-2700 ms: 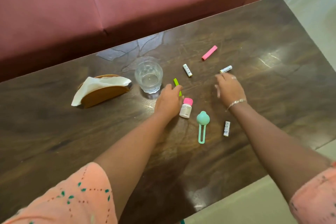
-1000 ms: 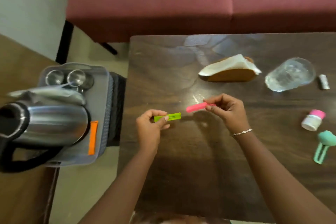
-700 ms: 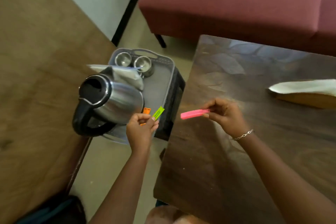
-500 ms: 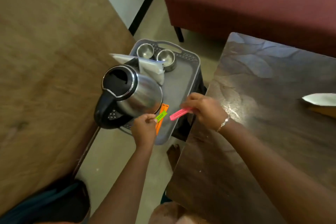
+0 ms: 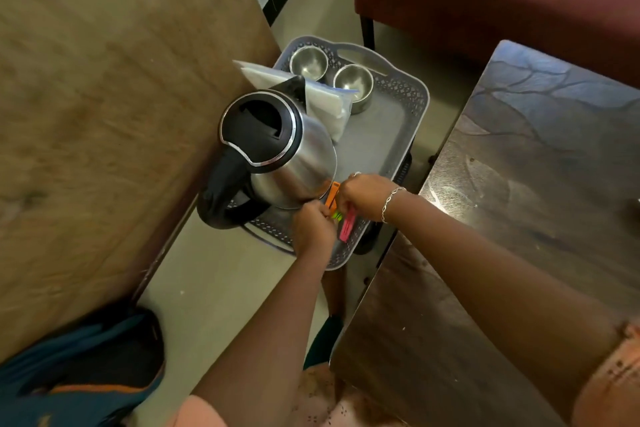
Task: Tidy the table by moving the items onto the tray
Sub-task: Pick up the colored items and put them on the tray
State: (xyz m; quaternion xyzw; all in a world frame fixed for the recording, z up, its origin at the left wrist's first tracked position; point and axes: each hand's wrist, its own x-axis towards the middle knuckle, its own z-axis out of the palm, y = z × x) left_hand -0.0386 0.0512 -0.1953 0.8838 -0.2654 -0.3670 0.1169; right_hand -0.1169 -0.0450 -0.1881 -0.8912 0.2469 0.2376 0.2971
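Half a second ago both hands were short of the grey plastic tray [image 5: 414, 104]; now they meet over its near end, at about 6 o'clock from the steel electric kettle [image 5: 277, 152]. The left hand [image 5: 313, 227] is clenched on a lime-green clip [image 5: 336, 216], of which only a small tip shows between the knuckles. The right hand [image 5: 363, 196], a thin chain bracelet at its wrist, has its grip on the upper end of a pink clip [image 5: 347, 227], a flat plastic bar that now points steeply down toward the tray's 5 o'clock rim (whether it touches the floor of the tray cannot be told). An orange clip [image 5: 333, 193] lies on the tray just beside the kettle's base, partly hidden by the hands. Toward 12 o'clock stand two small round steel bowls [image 5: 353, 81] and a clear plastic pouch [image 5: 327, 104]. The tray has a pierced lattice wall. The dark, glossy wooden surface [image 5: 519, 201] lies at 3 o'clock.
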